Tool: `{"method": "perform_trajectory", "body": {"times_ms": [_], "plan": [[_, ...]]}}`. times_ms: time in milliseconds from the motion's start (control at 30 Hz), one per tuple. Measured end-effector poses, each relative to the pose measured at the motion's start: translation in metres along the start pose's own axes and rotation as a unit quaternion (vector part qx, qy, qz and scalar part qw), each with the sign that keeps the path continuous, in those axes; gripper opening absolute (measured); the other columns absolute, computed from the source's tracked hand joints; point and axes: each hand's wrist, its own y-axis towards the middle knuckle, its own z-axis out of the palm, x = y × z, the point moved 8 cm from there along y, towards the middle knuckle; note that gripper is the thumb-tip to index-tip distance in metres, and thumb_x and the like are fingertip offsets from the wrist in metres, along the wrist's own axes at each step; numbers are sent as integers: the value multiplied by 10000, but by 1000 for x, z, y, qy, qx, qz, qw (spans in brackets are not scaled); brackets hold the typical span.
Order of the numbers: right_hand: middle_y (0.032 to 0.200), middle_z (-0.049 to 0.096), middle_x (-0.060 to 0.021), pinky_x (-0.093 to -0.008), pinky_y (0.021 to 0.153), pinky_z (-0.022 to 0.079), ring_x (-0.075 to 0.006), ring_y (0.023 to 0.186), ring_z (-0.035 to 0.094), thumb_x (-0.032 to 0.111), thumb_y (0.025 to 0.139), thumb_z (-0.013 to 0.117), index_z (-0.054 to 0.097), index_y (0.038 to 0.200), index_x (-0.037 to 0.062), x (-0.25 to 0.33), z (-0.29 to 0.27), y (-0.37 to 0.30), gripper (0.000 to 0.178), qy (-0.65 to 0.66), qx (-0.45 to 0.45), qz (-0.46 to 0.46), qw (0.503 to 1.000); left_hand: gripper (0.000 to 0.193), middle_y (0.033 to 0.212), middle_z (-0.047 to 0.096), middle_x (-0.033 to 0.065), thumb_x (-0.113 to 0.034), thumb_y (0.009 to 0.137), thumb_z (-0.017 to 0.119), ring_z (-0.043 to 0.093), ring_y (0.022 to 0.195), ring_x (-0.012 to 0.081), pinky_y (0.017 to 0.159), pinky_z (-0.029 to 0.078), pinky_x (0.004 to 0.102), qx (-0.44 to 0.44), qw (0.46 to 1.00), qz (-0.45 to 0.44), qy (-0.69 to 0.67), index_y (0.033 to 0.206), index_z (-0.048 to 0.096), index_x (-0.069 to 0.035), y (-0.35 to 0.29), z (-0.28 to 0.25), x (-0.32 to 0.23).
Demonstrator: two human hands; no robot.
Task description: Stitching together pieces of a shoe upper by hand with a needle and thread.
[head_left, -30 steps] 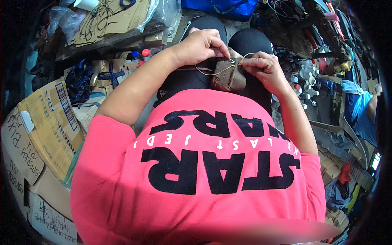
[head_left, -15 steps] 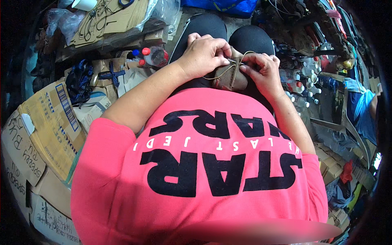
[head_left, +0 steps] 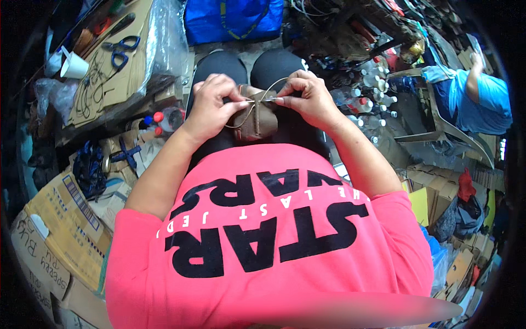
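Observation:
On my lap, between my thighs, rests a small brown leather shoe with a raised seam down its middle. A thin tan cord loops above it and trails down its left side. My left hand is closed in a pinch at the seam's left, gripping the cord near the leather. Opposite it, my right hand pinches a thin, pale, needle-like piece that points in toward the seam. The fingertips hide the ends of both.
At the left, a board bears scissors and a white cup. A blue bag stands beyond my knees. Several bottles lie at the right, near a chair and a person in blue. Cardboard boxes sit at the left.
The view has swung, so the lap, shoe and hands sit farther left and lower. My right hand has straightened its pinch beside the seam; both hands stay at the shoe.

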Motion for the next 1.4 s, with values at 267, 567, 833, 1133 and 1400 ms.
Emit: {"method": "perform_trajectory", "body": {"times_ms": [267,567,833,1133,1400], "plan": [[799,661,-42,-408,821,394,-271,879,629,153,823,582,633,846,162,47,19,7,57,-258,149,-109,948,83,860,580,62,-117,838,577,564,895,260,796,351,395,150,962,58,221,919,572,-103,9,18,-40],[763,648,-16,-407,854,385,-233,845,610,134,758,618,610,836,171,40,7,-3,87,-318,142,-200,916,210,876,567,61,-88,815,517,546,940,235,831,372,387,219,918,133,303,1008,601,-94,-4,5,-36],[784,664,-45,-372,832,418,-254,834,609,71,746,652,627,837,156,-37,-79,-45,127,-291,89,-11,952,128,819,530,71,-28,750,570,535,878,274,763,397,382,207,932,92,281,860,555,-92,-22,-45,-12],[945,627,-78,-464,945,479,-198,917,620,253,989,523,584,973,67,-4,-67,12,197,654,-49,-7,755,116,913,645,79,-158,956,584,637,876,168,844,495,330,-27,925,-87,-369,967,601,-44,14,-40,1],[689,431,50,-268,607,422,-71,591,413,301,990,531,531,894,129,3,-77,-1,197,502,-82,89,857,44,698,443,-15,-163,987,513,426,594,79,549,370,219,-67,854,-203,-474,956,510,-132,-5,-37,34]]}}
